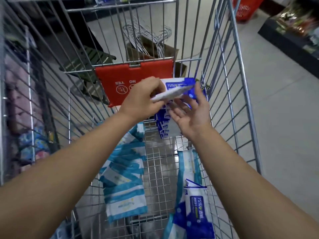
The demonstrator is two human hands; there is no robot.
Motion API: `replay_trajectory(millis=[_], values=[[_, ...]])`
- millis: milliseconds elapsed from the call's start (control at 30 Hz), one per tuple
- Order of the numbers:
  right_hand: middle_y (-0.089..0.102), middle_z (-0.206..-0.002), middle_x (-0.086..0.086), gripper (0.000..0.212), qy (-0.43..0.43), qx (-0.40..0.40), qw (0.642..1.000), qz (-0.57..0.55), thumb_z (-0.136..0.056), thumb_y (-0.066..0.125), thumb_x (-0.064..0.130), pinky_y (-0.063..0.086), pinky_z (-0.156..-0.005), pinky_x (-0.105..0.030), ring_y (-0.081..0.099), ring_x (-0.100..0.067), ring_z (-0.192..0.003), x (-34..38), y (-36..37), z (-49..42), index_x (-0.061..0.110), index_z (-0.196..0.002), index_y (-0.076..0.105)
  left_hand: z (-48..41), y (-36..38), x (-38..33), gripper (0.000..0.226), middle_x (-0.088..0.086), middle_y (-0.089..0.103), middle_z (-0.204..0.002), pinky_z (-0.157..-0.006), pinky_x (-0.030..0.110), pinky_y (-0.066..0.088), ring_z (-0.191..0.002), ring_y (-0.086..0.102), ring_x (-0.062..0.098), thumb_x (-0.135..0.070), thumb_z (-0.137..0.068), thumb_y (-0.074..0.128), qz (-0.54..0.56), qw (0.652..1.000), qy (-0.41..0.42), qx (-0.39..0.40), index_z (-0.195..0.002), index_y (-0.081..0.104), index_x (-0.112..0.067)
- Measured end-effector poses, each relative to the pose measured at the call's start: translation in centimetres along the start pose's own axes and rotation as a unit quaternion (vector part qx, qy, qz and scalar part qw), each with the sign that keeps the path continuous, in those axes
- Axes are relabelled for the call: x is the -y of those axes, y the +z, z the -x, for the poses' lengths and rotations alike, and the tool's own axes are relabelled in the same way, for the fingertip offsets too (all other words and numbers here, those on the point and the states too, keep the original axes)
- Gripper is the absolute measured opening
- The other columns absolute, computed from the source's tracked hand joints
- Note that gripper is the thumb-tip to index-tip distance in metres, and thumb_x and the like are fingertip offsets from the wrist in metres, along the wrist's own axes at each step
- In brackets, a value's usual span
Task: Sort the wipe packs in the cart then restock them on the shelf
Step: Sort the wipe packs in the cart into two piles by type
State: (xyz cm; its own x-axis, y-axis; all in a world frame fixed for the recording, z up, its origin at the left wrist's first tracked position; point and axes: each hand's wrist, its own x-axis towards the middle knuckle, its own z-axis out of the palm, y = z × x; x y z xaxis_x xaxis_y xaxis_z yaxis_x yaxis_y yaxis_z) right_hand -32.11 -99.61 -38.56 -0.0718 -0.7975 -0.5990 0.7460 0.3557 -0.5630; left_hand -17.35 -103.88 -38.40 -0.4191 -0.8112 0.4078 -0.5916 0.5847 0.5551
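Left hand (143, 99): gripped the held pack (177, 88) by its left end, fingers curled over the top and thumb below.
Right hand (191, 114): was turned palm up, fingers straight and spread wide, gripped nothing.
Held pack: was white and dark blue, stuck out to the right of the left fingers and above the right palm. Ended just beside the right fingertips; could not tell if touched there.
Dark blue stack (163, 125): stood right under the fingers of both hands, at the far end of the cart floor, partly hidden by the right hand.
Light blue heap (124, 169): lay loose and messy well back from the left fingers, next to the left forearm.
Light blue pack (188, 163): leaned on the wire wall, back from the right fingers, just past the right wrist.
Lone dark blue pack (196, 209): lay flat well back from the right fingers, touching the near end of the light blue pack.
Cart (229, 83): closed round both hands with its wire walls.
Red flap (119, 80): hung on the far wall, just beyond the left fingers.
Wire hangers (146, 37): sat in a brown box (170, 50) on the floor, far beyond all the fingers.
Red basket (245, 9): stood far off, up and right of the right fingers.
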Motion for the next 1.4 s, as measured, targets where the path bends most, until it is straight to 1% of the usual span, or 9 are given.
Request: replay_trajectory(millis=[167,367,533,633,733,833,967,1133,1400], values=[[0.067,-0.096,-0.016,0.030,-0.010,0.010,0.999,-0.041,-0.090,0.054,0.019,0.055,-0.078,-0.037,0.064,-0.027,-0.081,0.0,-0.5,0.4,0.004,-0.114,0.061,1.5,-0.6,0.0,0.031,0.011,0.062,-0.087,-0.065,0.031,0.036,-0.072,0.054,0.027,-0.037,-0.080,0.068,-0.162,0.970,0.181,0.018,-0.083,0.058,-0.008],[0.067,-0.106,-0.016,0.037,0.005,0.011,0.998,-0.059,-0.086,0.049,0.003,0.052,-0.084,-0.039,0.063,-0.029,-0.092,-0.1,-1.6,0.9,0.001,-0.122,0.056,3.5,-0.6,-0.1,0.095,0.000,0.045,-0.133,-0.100,0.034,0.042,-0.119,0.047,0.012,-0.074,-0.057,0.069,-0.042,0.992,-0.050,0.110,-0.128,0.046,-0.015],[0.068,-0.097,-0.009,0.024,-0.034,0.039,0.999,-0.015,-0.093,0.054,0.008,0.057,-0.075,-0.031,0.066,-0.019,-0.084,1.1,-1.0,0.6,0.006,-0.116,0.057,1.9,0.2,-0.7,0.094,0.004,0.036,-0.146,-0.110,0.027,0.029,-0.131,0.036,0.012,-0.048,-0.057,0.085,0.042,0.984,-0.168,0.041,-0.137,0.048,-0.015],[0.065,-0.094,-0.003,0.032,-0.079,0.017,0.988,0.134,-0.090,0.057,0.002,0.053,-0.074,-0.028,0.062,-0.016,-0.081,1.1,-1.2,0.3,0.011,-0.121,0.052,-0.3,1.3,-0.4,0.059,0.006,0.039,-0.144,-0.107,0.035,0.039,-0.126,0.045,0.020,-0.031,-0.067,0.083,0.055,0.971,-0.233,-0.004,-0.120,0.062,-0.017],[0.064,-0.106,-0.003,0.046,-0.169,-0.038,0.927,0.332,-0.084,0.062,-0.004,0.056,-0.076,-0.032,0.063,-0.018,-0.091,1.0,-2.1,-0.7,0.011,-0.126,0.049,-1.6,2.3,0.0,0.038,0.007,0.058,-0.116,-0.089,0.040,0.052,-0.101,0.058,0.021,-0.032,-0.072,0.080,0.010,0.974,-0.228,0.017,-0.101,0.068,-0.011],[0.062,-0.120,-0.002,0.048,-0.255,-0.106,0.819,0.503,-0.086,0.061,0.001,0.044,-0.083,-0.022,0.059,-0.017,-0.104,1.3,-2.9,-2.1,0.015,-0.131,0.049,-1.5,3.1,-0.8,0.047,0.006,0.053,-0.127,-0.100,0.031,0.038,-0.117,0.048,0.020,-0.037,-0.083,0.070,-0.093,0.985,-0.138,0.046,-0.122,0.061,-0.012],[0.061,-0.123,0.001,0.055,-0.260,-0.110,0.802,0.526,-0.089,0.060,0.006,0.038,-0.085,-0.017,0.056,-0.010,-0.103,1.5,-3.3,-3.1,0.016,-0.140,0.041,-1.2,4.0,-0.5,0.040,0.009,0.047,-0.142,-0.103,0.040,0.030,-0.128,0.042,0.027,-0.031,-0.097,0.047,-0.246,0.963,0.027,0.104,-0.134,0.050,-0.015],[0.042,-0.139,-0.004,0.062,-0.346,-0.092,0.749,0.557,-0.091,0.054,0.010,0.041,-0.100,-0.028,0.049,-0.019,-0.121,-1.5,-6.0,-0.6,0.017,-0.147,0.027,-2.1,5.1,-1.2,0.040,0.016,0.049,-0.131,-0.094,0.042,0.035,-0.117,0.046,0.034,-0.022,-0.099,0.043,-0.275,0.949,0.005,0.154,-0.137,0.046,-0.010],[0.046,-0.130,-0.014,0.045,-0.069,-0.083,0.614,0.782,-0.092,0.052,0.021,0.042,-0.099,-0.039,0.047,-0.029,-0.118,-9.7,-16.0,3.7,0.009,-0.134,0.038,8.4,8.2,-2.8,0.046,0.009,0.054,-0.130,-0.091,0.039,0.033,-0.113,0.050,0.028,-0.023,-0.083,0.060,-0.236,0.956,0.061,0.164,-0.128,0.053,-0.016]])
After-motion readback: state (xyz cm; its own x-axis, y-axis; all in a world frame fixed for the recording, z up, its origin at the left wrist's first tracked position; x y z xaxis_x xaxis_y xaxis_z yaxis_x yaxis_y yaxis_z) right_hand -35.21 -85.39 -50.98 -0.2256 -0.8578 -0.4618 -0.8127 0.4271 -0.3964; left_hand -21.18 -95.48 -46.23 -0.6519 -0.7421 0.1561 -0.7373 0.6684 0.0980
